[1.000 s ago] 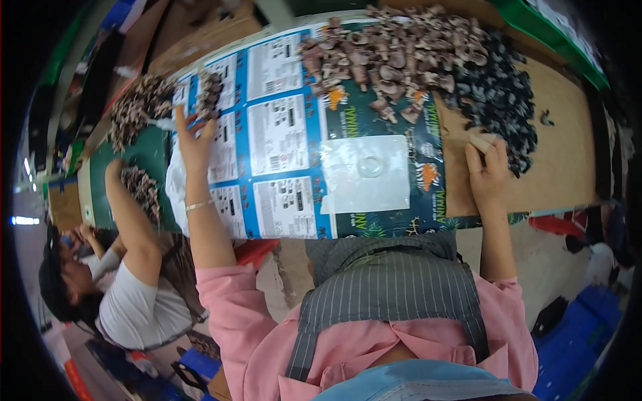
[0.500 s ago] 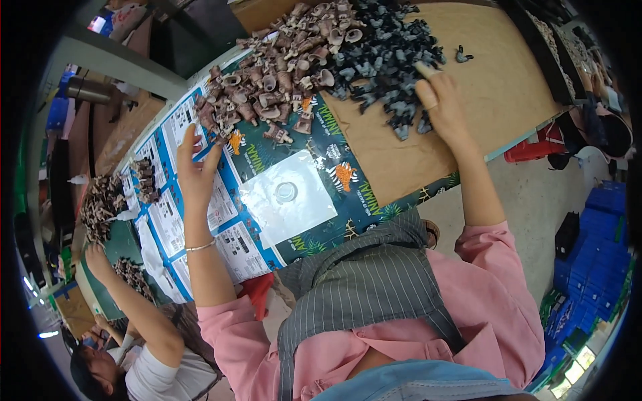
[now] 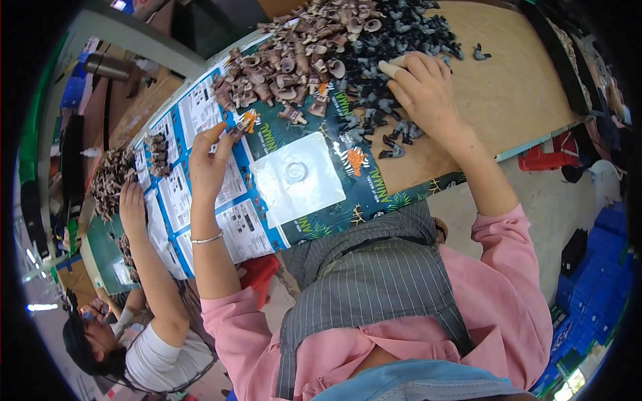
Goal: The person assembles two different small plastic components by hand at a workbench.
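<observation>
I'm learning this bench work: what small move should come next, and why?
Probably the right hand should pick a piece from the grey-and-black pile, since it is right at that pile's edge while the left hand appears to hold a brown piece; whether the right holds anything is unclear.

Printed sheets (image 3: 178,194) and brown paper (image 3: 511,100) cover the table (image 3: 535,141), bearing heaped brown pieces (image 3: 289,65) and black-grey pieces (image 3: 414,30).

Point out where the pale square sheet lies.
In the head view, the pale square sheet lies near centre, between the left hand and the brown paper.
</observation>
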